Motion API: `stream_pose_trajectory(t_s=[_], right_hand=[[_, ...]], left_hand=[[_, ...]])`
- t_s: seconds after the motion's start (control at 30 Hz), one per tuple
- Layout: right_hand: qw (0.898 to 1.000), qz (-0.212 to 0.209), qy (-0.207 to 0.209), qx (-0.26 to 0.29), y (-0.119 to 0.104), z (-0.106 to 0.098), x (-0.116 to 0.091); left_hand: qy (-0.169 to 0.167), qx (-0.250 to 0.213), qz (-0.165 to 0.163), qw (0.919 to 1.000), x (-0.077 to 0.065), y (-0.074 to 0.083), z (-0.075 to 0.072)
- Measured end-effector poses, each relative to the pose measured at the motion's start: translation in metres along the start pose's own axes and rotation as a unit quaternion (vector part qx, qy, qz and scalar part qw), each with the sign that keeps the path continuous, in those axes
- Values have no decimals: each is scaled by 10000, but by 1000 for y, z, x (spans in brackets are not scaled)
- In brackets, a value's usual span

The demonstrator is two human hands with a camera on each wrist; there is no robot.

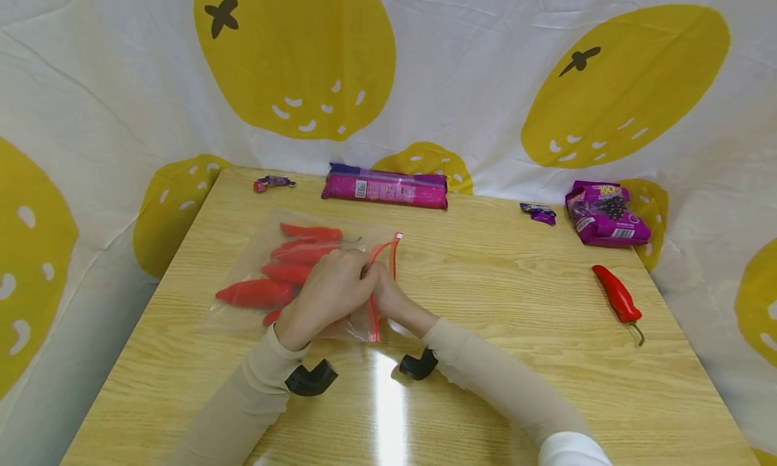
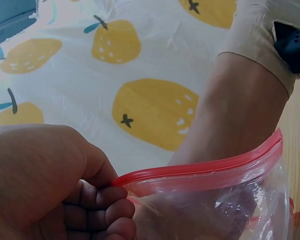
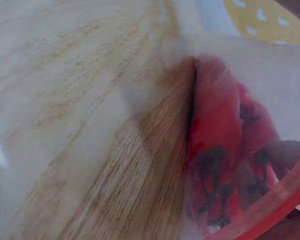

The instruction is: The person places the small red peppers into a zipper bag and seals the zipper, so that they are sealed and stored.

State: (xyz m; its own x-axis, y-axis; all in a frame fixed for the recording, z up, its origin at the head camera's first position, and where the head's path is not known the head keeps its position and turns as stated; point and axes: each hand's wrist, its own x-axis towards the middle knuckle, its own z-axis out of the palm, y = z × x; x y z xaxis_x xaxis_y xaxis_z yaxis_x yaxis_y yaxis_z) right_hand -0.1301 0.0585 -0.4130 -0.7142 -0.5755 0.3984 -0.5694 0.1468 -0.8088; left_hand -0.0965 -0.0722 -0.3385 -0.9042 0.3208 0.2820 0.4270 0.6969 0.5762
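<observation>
Several red peppers (image 1: 288,272) in the bag (image 1: 374,328) lie partly behind the hands (image 1: 334,284).

Head view — the left hand (image 1: 332,284) partly hides the right hand (image 1: 393,296).

On the plump purple plastic bag (image 1: 607,216) I make out yellow characters resembling "100"; beyond the barcode, the long purple-and-pink plastic packet's (image 1: 394,187) print is too small to read.

On the wooden tabletop (image 1: 498,290), there lie a clear zip bag (image 1: 373,321) with red peppers (image 1: 253,294) inside, one loose red pepper (image 1: 618,296), a long purple packet (image 1: 388,187), a plump purple pouch (image 1: 597,220), and some small wrapped pieces (image 1: 542,216).
</observation>
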Motion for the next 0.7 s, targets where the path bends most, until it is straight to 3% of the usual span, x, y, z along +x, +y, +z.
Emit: stream_pose_trajectory(t_s=[0.33, 0.43, 0.53, 0.7], right_hand=[[9998, 71, -142, -82, -1, -3, 0], [9953, 483, -185, -815, -7, -9, 0], [9835, 1058, -161, -1456, -14, -21, -3], [9715, 1513, 102, -1821, -19, -61, -26]], left_hand=[[7, -15, -20, 10000, -1, -1, 0], [71, 21, 4, 10000, -1, -2, 0], [82, 43, 36, 10000, -1, -2, 0], [13, 26, 18, 10000, 0, -3, 0]])
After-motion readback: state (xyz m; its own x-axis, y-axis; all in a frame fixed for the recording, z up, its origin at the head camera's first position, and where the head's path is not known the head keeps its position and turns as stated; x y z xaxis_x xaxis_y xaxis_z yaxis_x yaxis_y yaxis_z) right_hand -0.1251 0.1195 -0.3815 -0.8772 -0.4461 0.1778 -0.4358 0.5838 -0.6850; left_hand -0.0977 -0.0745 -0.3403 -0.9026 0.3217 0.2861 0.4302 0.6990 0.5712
